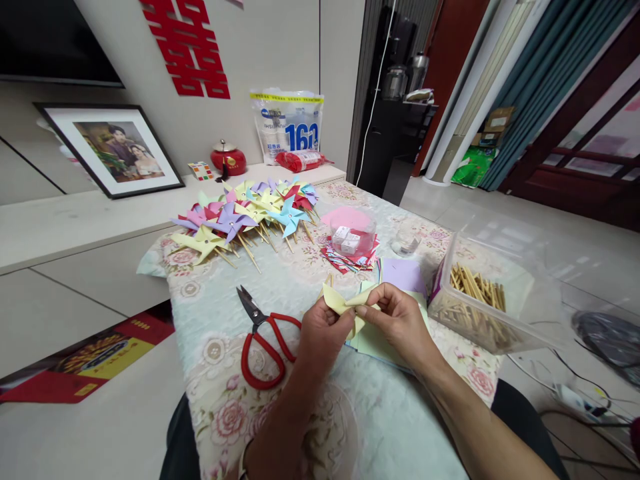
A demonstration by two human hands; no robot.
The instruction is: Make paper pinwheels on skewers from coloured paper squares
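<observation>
— What have the hands got?

— Both are on 1 yellow paper (345, 303), folded, held up over the table. The left hand (323, 337) pinches its lower left part, thumb on top, fingers curled under. The right hand (397, 320) grips the right end, fingertips closed on the fold

— Is the paper touching the table?

— No, it sits just above a stack of pale sheets (373, 340) lying right under the hands, green on top

— What's closest to the left hand?

— Red scissors (263, 340), lying flat on the cloth (220, 313), blades pointing away from the person, just beside the wrist

— And on the right?

— A clear box (493, 293) with wooden sticks (475, 287) in it, near the right hand but not touching. A lilac sheet (404, 275) lies between the hand and the box

— Further out?

— A small clear tub (353, 233) with white bits inside, standing on a pile of red paper (350, 259). Left of that, a heap of finished pinwheels (245, 217) on sticks, yellow, pink, purple, blue. Behind them, on the ledge, a red pot (229, 159), a white bag (287, 127) and a framed photo (113, 150) leaning on the wall
</observation>
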